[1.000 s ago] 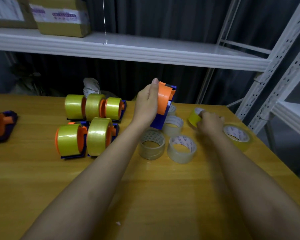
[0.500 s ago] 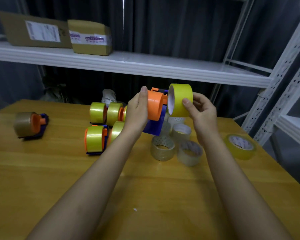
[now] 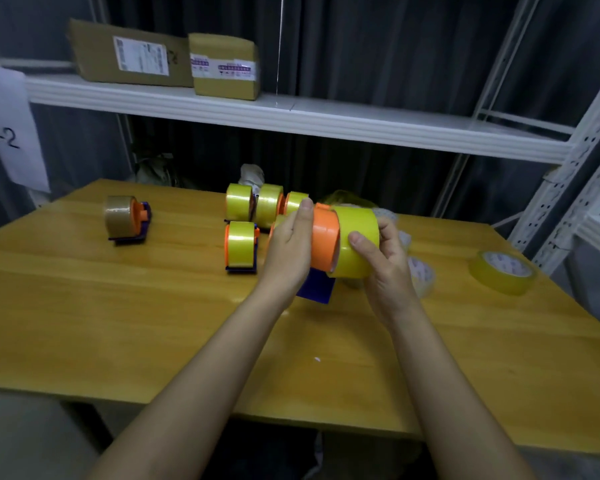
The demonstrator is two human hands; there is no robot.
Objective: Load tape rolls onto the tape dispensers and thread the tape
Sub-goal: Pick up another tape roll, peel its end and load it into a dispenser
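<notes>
Left hand (image 3: 288,251): grips one dispenser (image 3: 323,242), orange plastic drum, blue base, above the tabletop (image 3: 118,317).
Right hand (image 3: 383,263): curled round one glossy yellow roll (image 3: 355,245), part-way onto the drum.
Loaded dispensers: one brown (image 3: 123,218), four or five yellow (image 3: 240,245).
Boxes (image 3: 224,65): two, cardboard, on shelf.

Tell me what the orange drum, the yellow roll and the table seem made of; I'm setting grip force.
Orange drum: looks like moulded plastic, smooth, even colour, soft sheen. Yellow roll: likely glossy plastic film tape, translucent yellow with highlights; its core is hidden. Table: wood or wood-look laminate, grain lines under a satin shine; cannot tell which.
</notes>
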